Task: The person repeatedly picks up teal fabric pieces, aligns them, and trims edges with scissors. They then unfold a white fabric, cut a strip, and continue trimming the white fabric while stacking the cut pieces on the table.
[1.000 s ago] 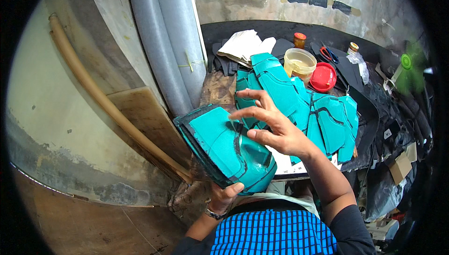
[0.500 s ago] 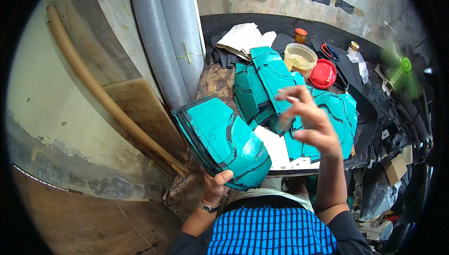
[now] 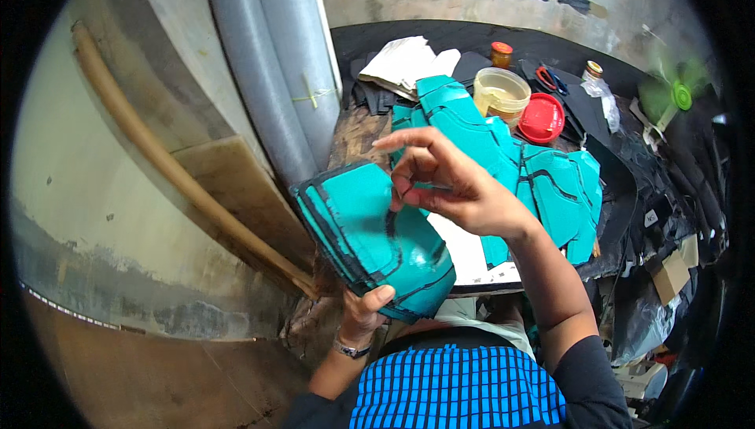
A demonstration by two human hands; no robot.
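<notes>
My left hand point(image 3: 363, 316) grips from below a stack of teal leather-like pieces with black edges point(image 3: 370, 236), held tilted over the front edge of the bench. My right hand point(image 3: 444, 181) hovers just right of the stack's top edge, fingers curled, and seems to pinch a thin brush handle; I cannot see the tip clearly. Behind my right hand, more teal cut pieces point(image 3: 543, 181) lie spread in overlapping rows on the black worktop point(image 3: 629, 193).
A clear tub of yellowish glue point(image 3: 502, 91) and a red lid point(image 3: 541, 118) stand at the back, with small bottles point(image 3: 501, 54), scissors point(image 3: 548, 79) and a green fan point(image 3: 672, 95). Grey pipes point(image 3: 263, 75) and a wooden stick point(image 3: 173, 169) rise on the left. White paper point(image 3: 472, 252) lies on the bench.
My right hand lifted off the stack, swung right over the spread pieces, then came back to the stack's upper right edge. The stack stays in my left hand.
</notes>
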